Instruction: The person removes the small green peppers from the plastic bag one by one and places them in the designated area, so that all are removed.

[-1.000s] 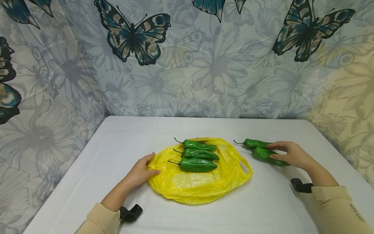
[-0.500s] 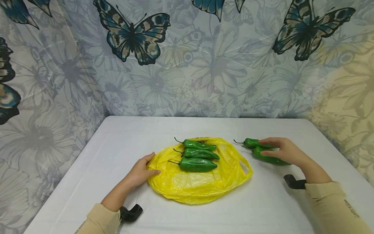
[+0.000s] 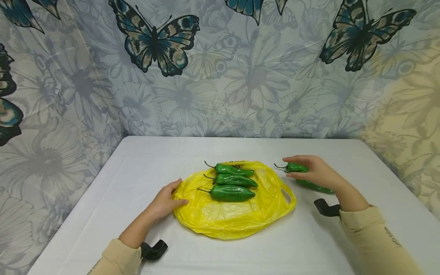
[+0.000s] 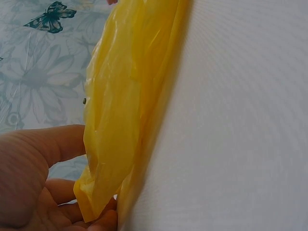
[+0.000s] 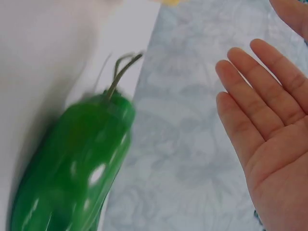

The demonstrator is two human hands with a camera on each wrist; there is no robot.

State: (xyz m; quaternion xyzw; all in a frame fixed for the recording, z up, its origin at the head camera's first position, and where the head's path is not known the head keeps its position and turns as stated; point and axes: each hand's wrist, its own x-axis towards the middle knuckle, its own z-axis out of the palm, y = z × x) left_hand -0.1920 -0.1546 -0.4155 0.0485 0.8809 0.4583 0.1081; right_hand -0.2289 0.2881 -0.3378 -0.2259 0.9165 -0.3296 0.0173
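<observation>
A yellow plastic bag (image 3: 223, 221) lies flat on the table. On it are three green peppers (image 3: 233, 193) in a row, stems to the left. My left hand (image 3: 166, 200) holds the bag's left edge; in the left wrist view the thumb and fingers are around the yellow plastic (image 4: 115, 120). My right hand (image 3: 319, 172) hovers over two more green peppers at the right, fingers straight and holding nothing. It partly hides the farther pepper (image 3: 296, 167) and the nearer pepper (image 3: 314, 186). In the right wrist view the palm stands apart from a green pepper (image 5: 77, 159).
The table (image 3: 113, 214) has a white cover. Its far edge meets a backdrop with butterflies (image 3: 156, 42) and flowers. A black wrist mount (image 3: 154, 250) sticks out at the left sleeve, another black mount (image 3: 326, 208) at the right sleeve.
My right hand has moved left across the two right-hand peppers, toward their stem ends. The left hand, the bag and the peppers on it have stayed in place.
</observation>
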